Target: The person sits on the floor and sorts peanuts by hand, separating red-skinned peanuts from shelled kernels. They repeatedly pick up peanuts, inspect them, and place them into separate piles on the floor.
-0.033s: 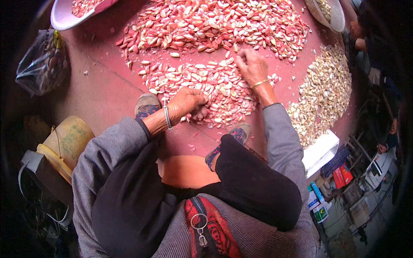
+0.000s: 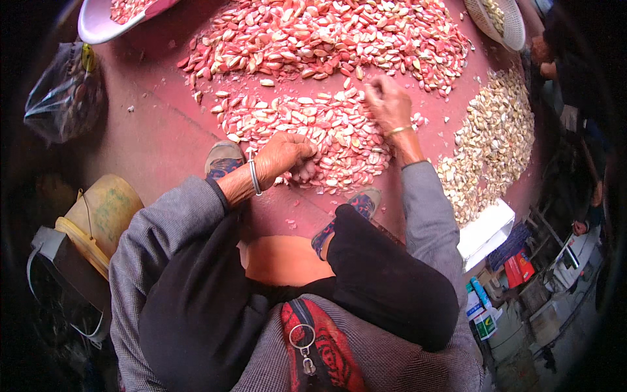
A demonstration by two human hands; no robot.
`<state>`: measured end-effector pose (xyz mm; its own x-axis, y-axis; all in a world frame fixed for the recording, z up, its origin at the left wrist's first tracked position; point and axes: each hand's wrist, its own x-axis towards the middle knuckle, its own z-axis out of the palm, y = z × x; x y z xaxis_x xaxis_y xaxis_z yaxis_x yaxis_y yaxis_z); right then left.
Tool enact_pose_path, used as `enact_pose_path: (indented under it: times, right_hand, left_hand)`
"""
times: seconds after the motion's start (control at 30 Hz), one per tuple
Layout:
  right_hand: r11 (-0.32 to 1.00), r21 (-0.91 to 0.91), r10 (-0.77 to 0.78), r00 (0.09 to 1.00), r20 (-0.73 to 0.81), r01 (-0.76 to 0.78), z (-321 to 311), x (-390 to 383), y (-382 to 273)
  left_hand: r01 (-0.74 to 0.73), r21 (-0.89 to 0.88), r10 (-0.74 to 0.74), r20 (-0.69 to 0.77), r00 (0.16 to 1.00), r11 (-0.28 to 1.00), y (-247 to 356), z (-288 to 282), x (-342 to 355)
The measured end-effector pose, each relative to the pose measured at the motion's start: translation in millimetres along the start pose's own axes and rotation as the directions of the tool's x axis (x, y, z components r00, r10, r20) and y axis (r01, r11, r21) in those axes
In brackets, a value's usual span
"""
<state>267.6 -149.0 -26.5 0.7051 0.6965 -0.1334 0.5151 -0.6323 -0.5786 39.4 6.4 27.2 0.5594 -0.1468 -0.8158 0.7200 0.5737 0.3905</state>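
Observation:
A small pile of pink-and-white, clove-shaped pieces point(image 2: 333, 147) lies spread on the red floor in front of me. My left hand point(image 2: 287, 159) rests low at the near left edge of this pile, its fingers bent together; what they hold, if anything, is hidden. At the pile's right edge, my right hand point(image 2: 390, 106) is raised a little with its fingers curled in. Whether a piece sits between its fingertips is too small to make out. Beyond both hands stretches a larger heap of the same pink pieces point(image 2: 307, 36).
To the right lies a heap of paler, cream pieces point(image 2: 493, 130) beside a white box point(image 2: 486, 235). A white tub point(image 2: 98, 34) and a perforated basket point(image 2: 516, 32) stand far off. On the left are a clear plastic bag point(image 2: 65, 95) and a yellowish bucket point(image 2: 111, 209). Another person's hand point(image 2: 541, 49) shows far right.
My right hand has shifted slightly to the right. My left hand stays in nearly the same place.

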Motion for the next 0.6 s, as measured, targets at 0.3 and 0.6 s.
enact_pose_path:
  times: [0.3,0.6]
  right_hand:
    - [0.898,0.440,-0.137,0.961,0.239,0.018,-20.3,-70.5,-75.5]
    - [0.935,0.030,-0.353,0.935,-0.042,0.354,1.4,-10.7,-54.7]
  left_hand:
    - [0.039,-0.363,-0.012,0.077,0.997,0.931,-5.0,1.7,12.3]
    - [0.088,-0.324,-0.073,0.058,0.996,0.942,-11.7,-12.8,8.6]
